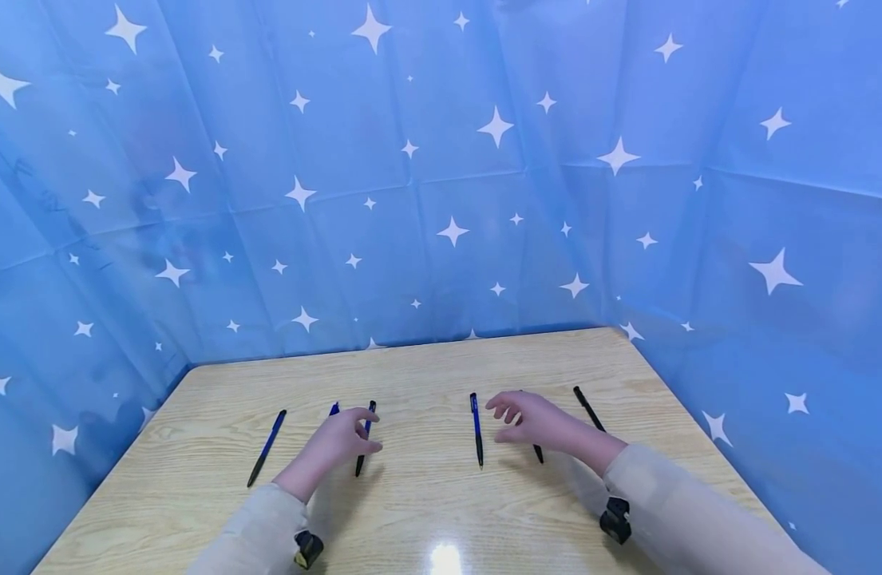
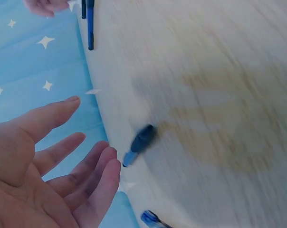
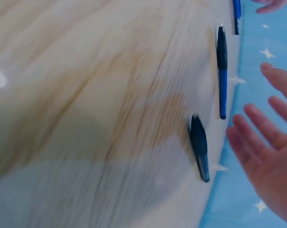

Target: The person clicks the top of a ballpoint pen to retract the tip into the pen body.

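My left hand [image 1: 334, 441] hovers over the left part of the table, fingers loosely bent and holding nothing. Beneath its fingertips lies a blue pen with a dark grip [image 1: 360, 463]. Another pen [image 1: 334, 408] is mostly hidden behind that hand, and a third blue pen [image 1: 266, 449] lies farther left. My right hand [image 1: 539, 422], also empty with relaxed fingers, is above a dark pen [image 1: 538, 454] that it partly covers. To its left is a blue pen [image 1: 476, 431]; a black pen [image 1: 588, 407] lies past the wrist on the right.
The light wood table [image 1: 426, 511] has its far edge against a blue curtain [image 1: 412, 239] with white stars, which also closes off both sides. A bright light reflection [image 1: 446, 557] shows near the front. Dark wrist devices [image 1: 616, 519] sit at both sleeves.
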Motion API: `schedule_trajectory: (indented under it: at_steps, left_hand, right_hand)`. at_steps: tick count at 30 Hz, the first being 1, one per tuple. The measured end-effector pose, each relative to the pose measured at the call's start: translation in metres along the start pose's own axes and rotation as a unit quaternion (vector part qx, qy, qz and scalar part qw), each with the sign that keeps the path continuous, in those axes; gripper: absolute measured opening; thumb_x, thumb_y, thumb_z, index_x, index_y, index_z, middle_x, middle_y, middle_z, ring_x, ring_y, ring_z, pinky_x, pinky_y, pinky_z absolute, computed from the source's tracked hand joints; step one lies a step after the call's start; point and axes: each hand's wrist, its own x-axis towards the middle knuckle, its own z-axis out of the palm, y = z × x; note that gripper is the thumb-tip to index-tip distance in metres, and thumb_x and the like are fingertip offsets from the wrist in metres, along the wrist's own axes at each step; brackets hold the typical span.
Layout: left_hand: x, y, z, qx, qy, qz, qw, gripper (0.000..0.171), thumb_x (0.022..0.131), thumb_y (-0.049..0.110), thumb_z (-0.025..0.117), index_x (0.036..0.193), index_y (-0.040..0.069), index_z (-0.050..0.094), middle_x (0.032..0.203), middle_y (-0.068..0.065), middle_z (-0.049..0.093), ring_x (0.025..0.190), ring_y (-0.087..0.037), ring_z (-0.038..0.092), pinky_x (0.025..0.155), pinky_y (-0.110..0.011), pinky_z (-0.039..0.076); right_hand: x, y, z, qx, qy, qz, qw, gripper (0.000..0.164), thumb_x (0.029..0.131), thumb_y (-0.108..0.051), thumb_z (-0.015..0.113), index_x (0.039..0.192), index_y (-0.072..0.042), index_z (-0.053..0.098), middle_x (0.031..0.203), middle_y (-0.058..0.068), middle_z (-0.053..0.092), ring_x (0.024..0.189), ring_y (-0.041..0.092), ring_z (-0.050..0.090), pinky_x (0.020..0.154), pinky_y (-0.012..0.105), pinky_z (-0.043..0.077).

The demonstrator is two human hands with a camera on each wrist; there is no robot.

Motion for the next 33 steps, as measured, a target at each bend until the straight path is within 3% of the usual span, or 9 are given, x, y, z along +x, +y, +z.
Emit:
schedule_trajectory:
  at_steps: [6, 12, 25, 33]
  left_hand:
    - [-0.005, 0.018, 0.005, 0.001, -0.012, 0.026, 0.9996, 0.045, 0.083, 0.019, 0.079, 0.123, 0.007, 0.064, 0.089, -0.002, 0.061, 0.073, -0.015, 0.057, 0.062, -0.035, 0.048]
    - [-0.008, 0.028, 0.012, -0.006, -0.032, 0.047, 0.9984, 0.044, 0.085, 0.02, 0.077, 0.124, 0.008, 0.062, 0.091, -0.003, 0.062, 0.075, -0.017, 0.058, 0.063, -0.037, 0.049]
    - [-0.003, 0.03, 0.025, -0.006, -0.037, 0.052, 0.9979, 0.044, 0.082, 0.02, 0.079, 0.121, 0.008, 0.064, 0.088, -0.003, 0.062, 0.075, -0.017, 0.057, 0.066, -0.038, 0.048]
    - [-0.001, 0.027, 0.028, -0.012, -0.042, 0.057, 0.9974, 0.045, 0.081, 0.02, 0.079, 0.121, 0.006, 0.064, 0.086, -0.002, 0.061, 0.074, -0.016, 0.056, 0.065, -0.037, 0.048]
  right_hand:
    - [0.015, 0.004, 0.012, 0.047, 0.009, 0.048, 0.998, 0.054, 0.082, -0.018, 0.08, 0.129, -0.002, 0.057, 0.112, 0.011, 0.062, 0.102, 0.028, 0.058, 0.081, 0.041, 0.052]
    - [0.026, 0.009, 0.022, 0.05, -0.009, 0.082, 0.995, 0.061, 0.077, -0.022, 0.085, 0.13, -0.009, 0.058, 0.118, 0.01, 0.058, 0.107, 0.029, 0.054, 0.086, 0.045, 0.048]
    - [0.04, 0.007, 0.036, -0.013, 0.002, 0.088, 0.996, 0.06, 0.066, -0.025, 0.092, 0.12, -0.014, 0.067, 0.106, 0.0, 0.056, 0.097, 0.019, 0.052, 0.079, 0.039, 0.045]
    - [0.046, 0.002, 0.033, 0.027, -0.035, 0.1, 0.994, 0.06, 0.068, -0.014, 0.09, 0.122, -0.01, 0.064, 0.096, 0.001, 0.055, 0.087, 0.017, 0.05, 0.075, 0.036, 0.044]
